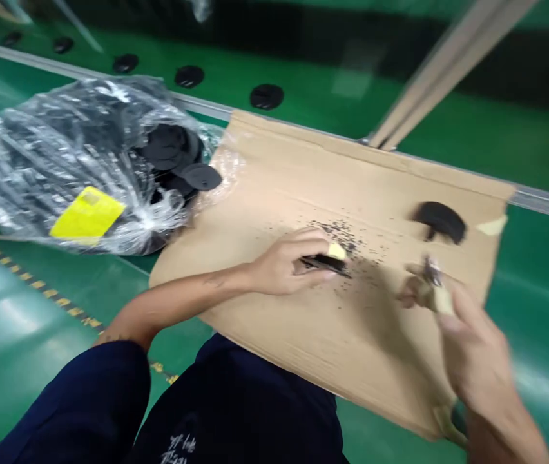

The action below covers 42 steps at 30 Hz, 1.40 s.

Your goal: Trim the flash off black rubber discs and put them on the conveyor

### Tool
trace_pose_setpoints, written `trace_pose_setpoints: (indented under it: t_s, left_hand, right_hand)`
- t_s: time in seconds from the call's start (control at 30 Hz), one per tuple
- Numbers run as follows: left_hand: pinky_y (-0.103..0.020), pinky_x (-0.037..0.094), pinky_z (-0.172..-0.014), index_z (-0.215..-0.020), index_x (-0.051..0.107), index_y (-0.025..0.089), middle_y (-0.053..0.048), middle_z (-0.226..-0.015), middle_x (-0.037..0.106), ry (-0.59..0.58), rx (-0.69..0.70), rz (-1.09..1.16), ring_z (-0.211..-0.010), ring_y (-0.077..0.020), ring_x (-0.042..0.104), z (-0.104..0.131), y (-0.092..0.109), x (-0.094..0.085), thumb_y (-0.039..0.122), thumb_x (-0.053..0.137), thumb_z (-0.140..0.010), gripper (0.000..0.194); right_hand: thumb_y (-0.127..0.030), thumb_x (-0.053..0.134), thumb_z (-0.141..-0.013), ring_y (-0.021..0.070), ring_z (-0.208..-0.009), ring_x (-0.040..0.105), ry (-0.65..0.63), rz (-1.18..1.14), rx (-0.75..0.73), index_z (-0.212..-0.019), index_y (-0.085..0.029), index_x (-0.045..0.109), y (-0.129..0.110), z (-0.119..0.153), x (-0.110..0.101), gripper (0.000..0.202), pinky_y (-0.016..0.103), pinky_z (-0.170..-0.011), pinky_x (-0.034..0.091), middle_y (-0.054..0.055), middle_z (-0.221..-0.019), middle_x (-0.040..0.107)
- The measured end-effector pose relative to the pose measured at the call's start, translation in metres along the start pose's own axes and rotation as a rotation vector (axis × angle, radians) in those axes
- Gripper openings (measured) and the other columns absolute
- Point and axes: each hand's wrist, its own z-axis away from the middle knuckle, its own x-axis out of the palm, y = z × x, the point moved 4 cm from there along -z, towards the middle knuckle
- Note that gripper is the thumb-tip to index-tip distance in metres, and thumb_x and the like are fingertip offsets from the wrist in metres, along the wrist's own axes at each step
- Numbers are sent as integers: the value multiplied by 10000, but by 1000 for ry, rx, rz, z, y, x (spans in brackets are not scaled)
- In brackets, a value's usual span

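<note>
My left hand point(287, 261) is closed around a thin black plastic piece point(325, 263), pinched between thumb and fingers over the cardboard. A pale yellow cover point(336, 251) sits on one of its fingertips. To the right, my right hand point(468, 335) is raised and curled around a small tool with a shiny metal tip point(432, 270); blur hides its exact kind. A pale yellow cover point(443, 300) shows on a finger there too. Beyond that hand is a blurred, dark half-round piece point(439, 220) with a short stem. Black scraps point(345, 235) lie scattered beside my left hand.
A cardboard sheet point(279, 174) covers the work surface before me. At left, a clear plastic bag point(62, 148) with a yellow label point(87, 212) spills black oval discs point(173, 148). Behind a metal rail, several black parts point(267, 96) sit spaced along a green belt. A metal post point(448, 71) rises at the back.
</note>
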Motion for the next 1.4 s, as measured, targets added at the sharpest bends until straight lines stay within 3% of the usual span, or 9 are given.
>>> trace_pose_setpoints:
  t_s: [0.07, 0.2, 0.4, 0.9, 1.4]
  left_hand:
    - [-297, 560, -819, -1086, 718, 156, -84, -975, 741, -1, -16, 11, -910, -167, 678, 1, 4, 2, 342, 698, -937, 239]
    - [-274, 550, -771, -1075, 701, 164, -71, -933, 740, -27, -70, -4, -855, -158, 681, 2, 6, 5, 373, 700, -934, 252]
    - [-282, 534, -756, -1044, 710, 158, -70, -883, 742, -44, -15, -11, -831, -160, 673, 1, 5, 5, 339, 741, -907, 228]
    - [-287, 529, -749, -1049, 733, 165, -72, -891, 757, -43, 0, -38, -812, -152, 669, 2, 5, 4, 348, 726, -921, 224]
    - [-281, 540, -761, -1046, 746, 165, -69, -910, 780, -39, 34, -1, -820, -143, 693, 5, 5, 9, 258, 753, -899, 174]
  right_hand:
    - [-388, 410, -1060, 192, -742, 633, -67, -32, 83, -1269, -242, 629, -4, -14, 13, 337, 326, -637, 528, 53, -935, 679]
    - [-396, 577, -991, 215, -852, 655, -48, 15, -45, -1236, -221, 620, -14, -28, 24, 304, 344, -699, 542, 100, -1044, 698]
    - [-306, 720, -901, 271, -958, 689, -14, 144, -183, -1319, -227, 605, -11, -17, 23, 440, 422, -809, 562, 131, -1111, 726]
    - [-277, 752, -893, 240, -848, 706, 24, 233, -265, -1410, -269, 584, -10, -14, 23, 543, 372, -703, 571, 102, -1068, 744]
    - [-260, 780, -876, 203, -715, 642, 58, 520, -370, -1393, -227, 594, -21, -11, 19, 550, 341, -646, 516, 70, -982, 758]
